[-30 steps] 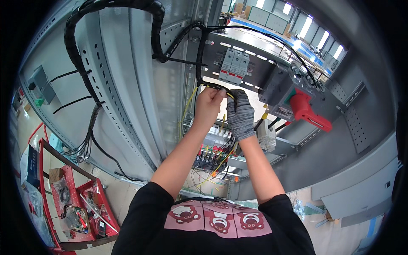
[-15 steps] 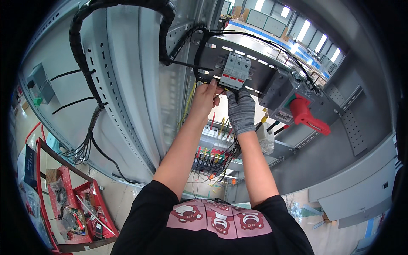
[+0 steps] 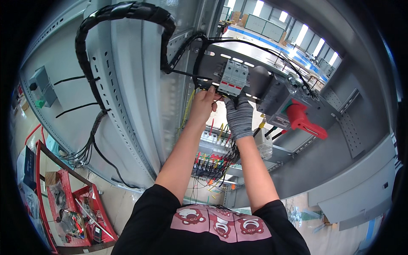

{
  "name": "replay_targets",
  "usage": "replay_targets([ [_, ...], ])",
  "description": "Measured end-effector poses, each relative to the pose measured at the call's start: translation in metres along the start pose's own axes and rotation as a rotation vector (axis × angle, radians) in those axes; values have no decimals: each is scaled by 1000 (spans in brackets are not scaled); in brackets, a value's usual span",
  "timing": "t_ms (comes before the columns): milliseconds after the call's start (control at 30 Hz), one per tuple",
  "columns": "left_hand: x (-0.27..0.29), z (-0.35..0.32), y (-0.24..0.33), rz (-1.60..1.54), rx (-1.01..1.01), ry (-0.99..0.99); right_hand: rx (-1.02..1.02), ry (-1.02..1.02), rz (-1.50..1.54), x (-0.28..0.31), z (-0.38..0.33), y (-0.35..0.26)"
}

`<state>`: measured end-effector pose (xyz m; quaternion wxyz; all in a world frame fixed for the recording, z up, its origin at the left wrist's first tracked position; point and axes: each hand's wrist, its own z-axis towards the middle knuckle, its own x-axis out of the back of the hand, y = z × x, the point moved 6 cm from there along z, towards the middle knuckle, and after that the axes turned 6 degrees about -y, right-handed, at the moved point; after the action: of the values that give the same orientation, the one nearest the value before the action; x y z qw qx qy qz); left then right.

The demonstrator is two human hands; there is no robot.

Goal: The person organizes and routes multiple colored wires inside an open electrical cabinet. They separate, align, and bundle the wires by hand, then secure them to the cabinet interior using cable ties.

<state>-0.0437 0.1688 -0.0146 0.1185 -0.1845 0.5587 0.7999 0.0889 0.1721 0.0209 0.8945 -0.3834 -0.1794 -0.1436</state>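
Observation:
A white fuse-holder block (image 3: 233,77) with red marks sits on a slotted grey mounting plate (image 3: 211,59) inside the cabinet. Just below its left corner, my bare left hand (image 3: 202,106) pinches the black wire bundle (image 3: 199,82) that comes down the plate's left side. My right hand (image 3: 239,117), in a grey knitted glove, is closed at the block's lower edge, close beside the left fingers. Its fingertips are hidden, and what they grip cannot be made out. A bit of yellow shows between the two hands.
To the right, a switch with a red handle (image 3: 304,121) juts out. Thin wires (image 3: 227,159) hang by the terminals below my hands. A thick wrapped cable (image 3: 80,46) loops along the left panel. A red tool cart (image 3: 78,204) stands lower left.
The whole view has shifted slightly, with the block now a little lower in it. Both hands keep their place under the block, with only small finger movement.

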Motion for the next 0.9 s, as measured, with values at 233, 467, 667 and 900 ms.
replay_targets([
  [233, 0, 3, -5, -21, 0, -18, -52, -61, 6, 2, 5, 12],
  [467, 1, 2, -2, -5, 6, -14, -94, -103, 15, 0, 5, 12],
  [667, -1, 3, -1, -15, -5, -41, -88, -78, -7, -1, 6, 21],
  [900, -1, 1, 0, -21, -6, -24, -64, -83, -24, -3, 6, 24],
])
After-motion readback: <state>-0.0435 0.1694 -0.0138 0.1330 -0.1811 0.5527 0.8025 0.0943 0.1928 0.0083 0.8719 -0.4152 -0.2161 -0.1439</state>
